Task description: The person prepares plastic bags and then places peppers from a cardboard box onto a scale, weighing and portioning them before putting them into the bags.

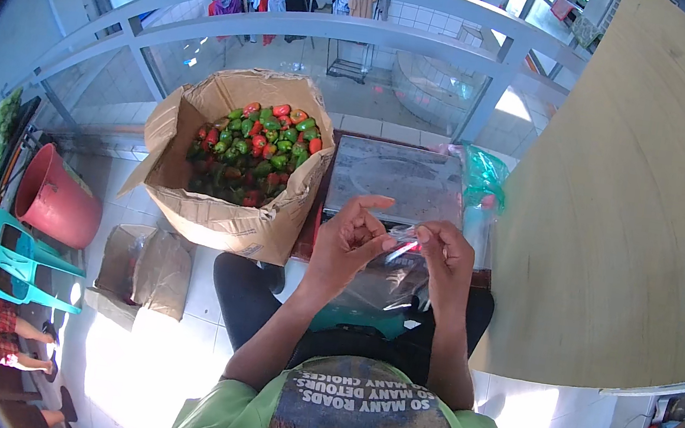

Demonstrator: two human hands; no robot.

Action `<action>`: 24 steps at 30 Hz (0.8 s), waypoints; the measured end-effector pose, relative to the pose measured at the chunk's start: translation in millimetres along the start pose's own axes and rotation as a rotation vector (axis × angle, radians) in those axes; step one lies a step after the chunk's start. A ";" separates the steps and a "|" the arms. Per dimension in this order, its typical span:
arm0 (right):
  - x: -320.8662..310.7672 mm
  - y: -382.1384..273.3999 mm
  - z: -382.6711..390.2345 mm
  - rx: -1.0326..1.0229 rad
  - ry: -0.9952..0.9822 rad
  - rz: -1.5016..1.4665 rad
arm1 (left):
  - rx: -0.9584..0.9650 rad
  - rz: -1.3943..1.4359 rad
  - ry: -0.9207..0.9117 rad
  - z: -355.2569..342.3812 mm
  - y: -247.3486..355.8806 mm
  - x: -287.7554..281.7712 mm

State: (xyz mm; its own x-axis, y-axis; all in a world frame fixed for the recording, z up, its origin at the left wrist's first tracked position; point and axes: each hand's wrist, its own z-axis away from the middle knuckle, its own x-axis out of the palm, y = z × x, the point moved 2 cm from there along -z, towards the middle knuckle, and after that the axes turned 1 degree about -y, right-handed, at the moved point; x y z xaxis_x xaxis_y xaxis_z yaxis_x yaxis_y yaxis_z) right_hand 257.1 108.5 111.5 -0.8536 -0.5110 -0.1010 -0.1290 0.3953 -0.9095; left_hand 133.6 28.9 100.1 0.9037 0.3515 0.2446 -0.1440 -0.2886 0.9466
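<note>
A clear plastic bag point(389, 284) hangs in front of me over my lap, its upper edge between my two hands. My right hand point(448, 259) is closed, pinching that edge between thumb and fingers. On the other side my left hand point(346, 254) has its thumb and curled fingers at the edge, with the index finger stretched out above. Just beyond my hands stands a scale with a flat metal plate point(396, 178), partly covered by them. To the left, an open cardboard box point(223, 223) holds many red and green peppers point(269, 147).
Right of the scale lies a green plastic bag point(483, 177). A large wooden panel point(622, 218) stands at my right. On the left are a smaller open carton point(163, 272), a red bucket point(56, 196) and a teal chair point(17, 256). A metal railing point(316, 31) runs behind; another person's legs point(26, 345) show lower left.
</note>
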 end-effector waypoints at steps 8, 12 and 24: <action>-0.1 5.4 -7.1 0.047 -0.186 0.044 | 0.053 -0.154 -0.057 0.6 1.0 -2.6; 5.8 15.0 -1.5 0.075 0.022 -0.072 | 0.043 -0.168 -0.038 3.0 4.1 -1.5; 2.6 7.2 -10.2 -0.003 -0.204 0.086 | 0.040 -0.189 -0.049 2.0 -1.3 -1.2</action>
State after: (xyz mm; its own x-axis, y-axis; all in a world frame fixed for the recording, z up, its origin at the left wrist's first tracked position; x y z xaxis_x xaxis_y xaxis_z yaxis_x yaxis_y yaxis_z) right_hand 248.8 117.8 108.8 -0.7420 -0.6189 -0.2578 -0.0618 0.4461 -0.8928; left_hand 133.5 27.0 98.1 0.9317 0.3595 0.0524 0.0451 -0.2575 0.9652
